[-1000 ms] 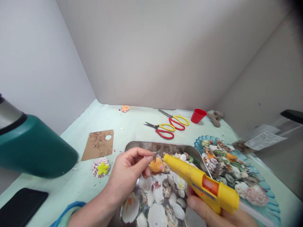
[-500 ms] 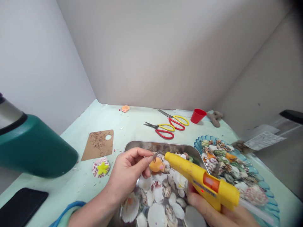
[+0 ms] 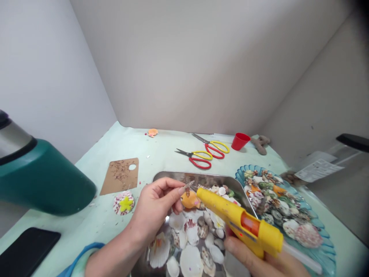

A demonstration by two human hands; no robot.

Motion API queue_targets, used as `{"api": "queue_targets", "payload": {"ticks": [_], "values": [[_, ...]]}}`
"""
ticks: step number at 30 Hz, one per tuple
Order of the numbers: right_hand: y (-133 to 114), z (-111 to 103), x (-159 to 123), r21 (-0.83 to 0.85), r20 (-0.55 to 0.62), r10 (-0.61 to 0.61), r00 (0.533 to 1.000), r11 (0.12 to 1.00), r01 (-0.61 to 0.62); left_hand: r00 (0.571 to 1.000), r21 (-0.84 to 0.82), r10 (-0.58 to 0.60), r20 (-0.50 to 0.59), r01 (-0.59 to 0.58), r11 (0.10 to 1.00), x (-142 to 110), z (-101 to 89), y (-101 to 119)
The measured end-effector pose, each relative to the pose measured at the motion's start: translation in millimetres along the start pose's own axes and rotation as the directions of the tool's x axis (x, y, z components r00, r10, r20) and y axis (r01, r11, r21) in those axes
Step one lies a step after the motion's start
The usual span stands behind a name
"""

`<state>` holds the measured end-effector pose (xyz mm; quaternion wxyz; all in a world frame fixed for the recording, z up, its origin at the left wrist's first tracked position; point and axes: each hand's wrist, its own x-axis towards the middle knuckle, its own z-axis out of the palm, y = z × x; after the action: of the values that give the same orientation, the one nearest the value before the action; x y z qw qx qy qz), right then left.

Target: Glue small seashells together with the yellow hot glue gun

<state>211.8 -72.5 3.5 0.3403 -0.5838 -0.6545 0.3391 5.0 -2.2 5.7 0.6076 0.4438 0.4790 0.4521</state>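
My left hand (image 3: 154, 209) pinches a tiny brownish shell piece (image 3: 188, 185) between thumb and forefinger, above the metal tray (image 3: 173, 177) full of shells. My right hand (image 3: 253, 261), low at the frame's bottom edge, grips a yellow glue gun (image 3: 242, 223). The gun's nozzle points left and sits right next to the small piece. An orange shell (image 3: 188, 200) lies in the tray just below the nozzle.
A blue scalloped plate (image 3: 325, 250) of coloured shells sits right of the tray. Two yellow-and-red scissors (image 3: 206, 154), a red cup (image 3: 240, 141), a brown card (image 3: 121, 176), a decorated shell with a yellow star (image 3: 123, 203), a teal object (image 3: 43, 181) and a black phone (image 3: 25, 250) lie around.
Both hands and the glue gun shifted slightly up and left; the nozzle stays at the small piece. The view dropped a little.
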Motion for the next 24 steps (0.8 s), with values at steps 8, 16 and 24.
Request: {"api": "queue_targets", "payload": {"ticks": [8,16,24], "values": [[-16,4,3,-0.375,0.291,-0.056,0.955,0.912,0.167,0.995,-0.116,0.072,-0.065,-0.079,0.990,5,-6.1,-6],[-42,11,9,-0.425,0.504,-0.022,0.864,0.864,0.270,0.994,-0.140,0.101,-0.047,-0.107,0.984,5,-7.8,-7],[-20,8,52,-0.463,0.377,-0.215,0.901,0.798,0.384,0.993,-0.163,0.111,-0.027,-0.114,0.980,7,-8.4,-9]]}}
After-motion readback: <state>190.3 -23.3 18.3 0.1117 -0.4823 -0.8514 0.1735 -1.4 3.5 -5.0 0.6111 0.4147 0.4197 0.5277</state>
